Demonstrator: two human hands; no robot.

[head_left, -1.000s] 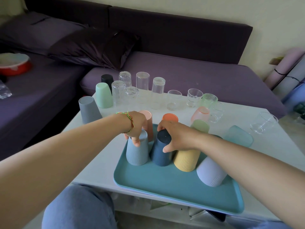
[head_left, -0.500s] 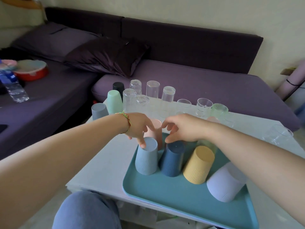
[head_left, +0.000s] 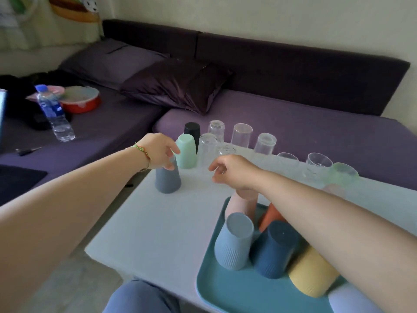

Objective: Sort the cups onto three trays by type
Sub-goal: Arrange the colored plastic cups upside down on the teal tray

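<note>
Fingers (head_left: 169, 163) of the left hand (head_left: 160, 152) curled down over the upturned base of the slate-grey cup (head_left: 168, 181), thumb and fingertips closing on its top edge. How firm that pinch was could not be told. The cup stood mouth-down on the white table (head_left: 146, 222), directly beneath the hand. Just right of the knuckles, close beside the grey one, stood the mint-green cup (head_left: 186, 152), and beyond that, farther from the hand, the black cup (head_left: 192, 131). Right again ran a row of clear glasses (head_left: 242, 135). The right hand (head_left: 233, 171) hovered nearer than the glasses, fingers loosely curled and narrow, holding nothing. Under its wrist and forearm lay the teal tray (head_left: 225, 292), carrying the ribbed cups (head_left: 234, 240).

The step looked like picking up the smooth grey cup. Done well, the fingers would slide lower round the tapered wall, since the narrow base offered little purchase. The lift should go straight up, because the mint-green cup sat so near the fingertips that a sideways drag could topple it into the glasses. Being smooth, the cup probably belonged apart from the ribbed ones; no second tray showed.
</note>
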